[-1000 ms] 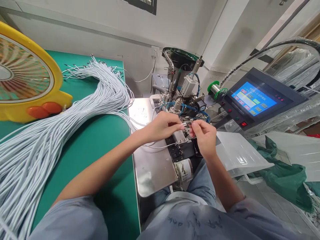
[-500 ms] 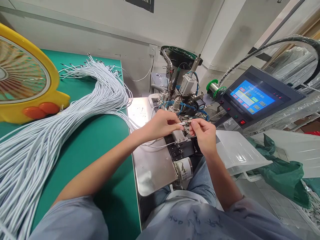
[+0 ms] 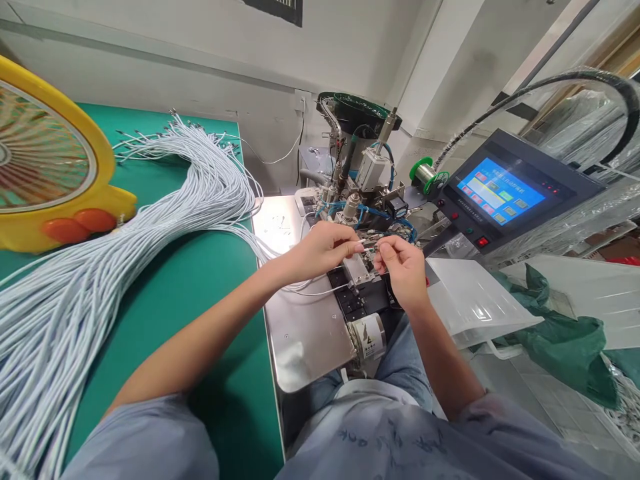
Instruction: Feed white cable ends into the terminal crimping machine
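Note:
In front of the machine, my left hand is closed with thumb and fingers pinching a white cable near its end. The cable's tip points right, toward my other hand. My right hand is closed too, its fingertips pinched at the cable's end; whatever lies between them is too small to make out. Both hands are above the machine's front block. Another stretch of white cable runs across the metal plate below my left hand.
A thick bundle of white cables lies on the green table at left, beside a yellow fan. On the right are a control screen, a solder wire spool, a translucent white bin and green plastic sheeting.
My right fingers have shifted slightly left and curled more at the cable's end. My left hand keeps its pinch almost in place. The whole view has moved slightly.

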`<state>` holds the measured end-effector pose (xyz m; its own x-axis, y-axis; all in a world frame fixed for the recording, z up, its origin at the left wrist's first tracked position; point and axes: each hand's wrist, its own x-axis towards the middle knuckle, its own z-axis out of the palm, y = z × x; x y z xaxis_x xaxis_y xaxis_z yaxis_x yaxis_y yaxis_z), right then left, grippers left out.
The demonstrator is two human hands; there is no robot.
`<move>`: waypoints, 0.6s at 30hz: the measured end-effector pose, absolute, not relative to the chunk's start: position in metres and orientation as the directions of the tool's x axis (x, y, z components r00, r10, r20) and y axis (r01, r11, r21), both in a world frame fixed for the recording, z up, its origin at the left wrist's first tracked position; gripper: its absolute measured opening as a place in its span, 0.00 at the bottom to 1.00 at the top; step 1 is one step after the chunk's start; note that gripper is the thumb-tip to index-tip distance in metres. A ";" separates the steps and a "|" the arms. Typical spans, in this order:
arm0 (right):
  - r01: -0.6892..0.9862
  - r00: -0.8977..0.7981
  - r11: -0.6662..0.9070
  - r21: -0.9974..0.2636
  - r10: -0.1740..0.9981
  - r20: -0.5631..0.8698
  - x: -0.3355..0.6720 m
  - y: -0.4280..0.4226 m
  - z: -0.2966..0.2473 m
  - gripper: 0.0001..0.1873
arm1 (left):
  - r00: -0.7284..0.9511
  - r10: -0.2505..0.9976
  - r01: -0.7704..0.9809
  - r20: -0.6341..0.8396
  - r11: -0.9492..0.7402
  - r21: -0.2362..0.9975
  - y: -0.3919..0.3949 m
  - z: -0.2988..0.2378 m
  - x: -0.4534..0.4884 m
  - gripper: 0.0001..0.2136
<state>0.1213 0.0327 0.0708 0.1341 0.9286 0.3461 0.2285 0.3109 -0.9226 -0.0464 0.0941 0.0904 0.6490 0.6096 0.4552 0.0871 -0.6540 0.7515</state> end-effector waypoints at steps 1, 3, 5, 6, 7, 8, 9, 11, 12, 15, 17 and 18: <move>0.228 0.132 0.310 -0.923 0.929 0.345 0.122 0.033 0.071 0.15 | 0.645 0.607 0.089 0.465 -0.664 0.742 0.094 0.090 -0.046 0.18; 0.233 0.145 0.315 -0.920 0.924 0.353 0.123 0.033 0.073 0.15 | 0.636 0.603 0.097 0.481 -0.681 0.726 0.095 0.090 -0.046 0.19; 0.252 0.158 0.328 -0.910 0.914 0.374 0.123 0.034 0.075 0.16 | 0.629 0.597 0.102 0.498 -0.698 0.708 0.095 0.090 -0.045 0.19; 0.268 0.157 0.339 -0.902 0.908 0.388 0.123 0.034 0.077 0.17 | 0.628 0.590 0.099 0.507 -0.707 0.700 0.095 0.089 -0.045 0.19; 0.288 0.148 0.349 -0.892 0.904 0.402 0.124 0.035 0.078 0.17 | 0.629 0.582 0.094 0.515 -0.715 0.692 0.095 0.089 -0.045 0.18; 0.307 0.136 0.360 -0.881 0.899 0.415 0.124 0.036 0.079 0.17 | 0.634 0.572 0.088 0.521 -0.722 0.686 0.095 0.089 -0.045 0.17; 0.324 0.126 0.370 -0.870 0.895 0.428 0.123 0.037 0.080 0.16 | 0.638 0.564 0.083 0.525 -0.728 0.681 0.095 0.089 -0.045 0.16; 0.344 0.114 0.389 -0.854 0.886 0.449 0.123 0.038 0.082 0.16 | 0.642 0.552 0.081 0.532 -0.739 0.669 0.095 0.088 -0.045 0.14; 0.346 0.108 0.398 -0.850 0.883 0.457 0.123 0.038 0.082 0.16 | 0.636 0.551 0.082 0.541 -0.745 0.662 0.094 0.087 -0.045 0.12; 0.341 0.081 0.414 -0.844 0.882 0.465 0.123 0.038 0.082 0.15 | 0.603 0.559 0.080 0.570 -0.753 0.653 0.095 0.085 -0.045 0.10; 0.334 0.058 0.417 -0.845 0.886 0.460 0.124 0.036 0.081 0.13 | 0.581 0.564 0.071 0.587 -0.753 0.654 0.096 0.084 -0.046 0.09; 0.328 0.045 0.416 -0.848 0.890 0.454 0.124 0.035 0.080 0.12 | 0.570 0.568 0.065 0.594 -0.752 0.657 0.096 0.083 -0.046 0.09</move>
